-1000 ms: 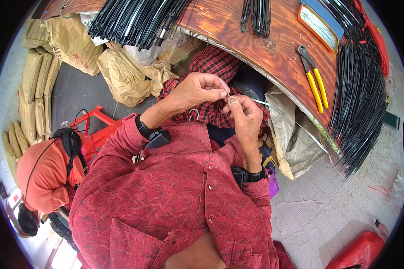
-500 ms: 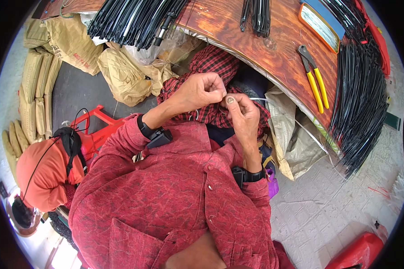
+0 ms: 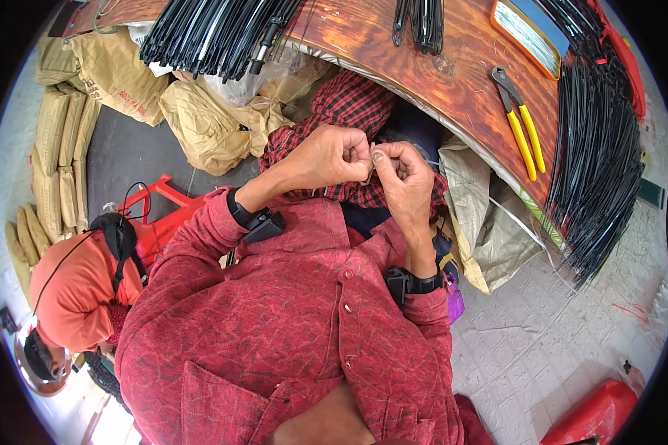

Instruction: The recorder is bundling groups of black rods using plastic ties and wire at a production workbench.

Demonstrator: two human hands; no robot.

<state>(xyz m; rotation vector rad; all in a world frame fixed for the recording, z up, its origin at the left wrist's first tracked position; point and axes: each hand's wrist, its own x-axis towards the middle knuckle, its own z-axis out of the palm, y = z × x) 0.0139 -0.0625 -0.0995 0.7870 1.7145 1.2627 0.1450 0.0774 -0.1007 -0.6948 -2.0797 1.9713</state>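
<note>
Both hands meet in front of my chest, over the red-and-black checked cloth on my lap [image 3: 349, 104]. The thumb and forefinger of my left hand [image 3: 330, 154] are pinched together. My right hand [image 3: 406, 174] pinches right beside it, fingertips nearly touching. Between the fingertips a small pale end pokes up. From behind the right hand a thin white strip [image 3: 513, 216] runs right, past the table edge and down toward the floor. How the fingers grip it is mostly hidden.
On the brown wooden table [image 3: 349, 30] lie yellow-handled pliers [image 3: 519, 122], a mirror [image 3: 528, 37] and bundles of black strips [image 3: 594, 170]. A pale sack [image 3: 490, 245] hangs under its edge. Paper sacks [image 3: 200, 122], a red stool [image 3: 167, 196] and a person in orange [image 3: 85, 289] are at left.
The right hand has shifted slightly up beside the left, and a small pale end now shows between the fingertips. The view has tilted a little.
</note>
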